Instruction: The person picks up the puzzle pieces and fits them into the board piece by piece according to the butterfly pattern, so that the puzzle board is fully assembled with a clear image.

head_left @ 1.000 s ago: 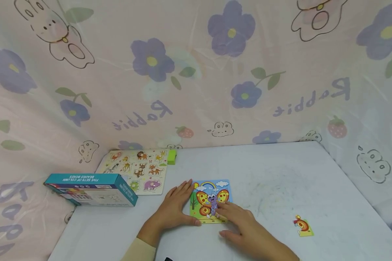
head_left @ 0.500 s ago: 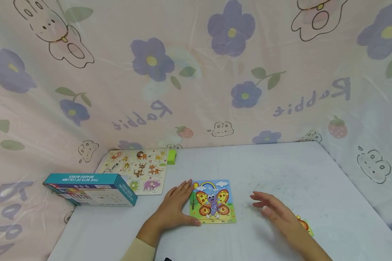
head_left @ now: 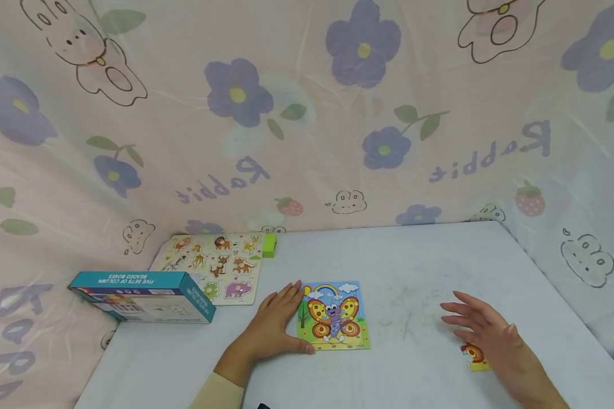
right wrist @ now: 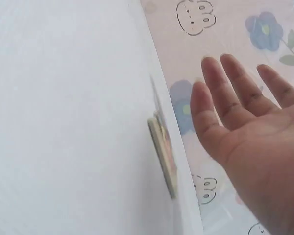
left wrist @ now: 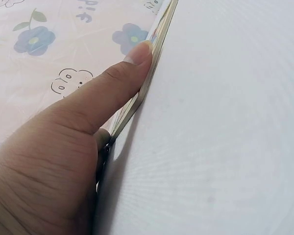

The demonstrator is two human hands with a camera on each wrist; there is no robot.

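Observation:
A square butterfly jigsaw puzzle [head_left: 334,316] lies flat near the middle of the table. My left hand [head_left: 272,326] rests at its left side, straight fingers by the upper left corner and thumb on the lower left edge. In the left wrist view that thumb [left wrist: 120,78] lies straight along the board's rim. To the right, my right hand [head_left: 496,343] hovers with fingers extended and holds nothing. Partly covered under it is a loose puzzle piece [head_left: 474,357] with a red and orange swirl. The right wrist view shows this piece [right wrist: 164,159] edge-on, apart from the fingers.
At the left stands a teal box [head_left: 143,298], in front of an animal peg puzzle board [head_left: 258,272]. A small green block [head_left: 269,246] sits beside that board. Patterned fabric [head_left: 307,142] surrounds the white table [head_left: 409,267] at the back and sides.
My right hand has left the butterfly puzzle and moved right, over the loose piece. The puzzle's lower right part now shows uncovered. My left hand has stayed in place.

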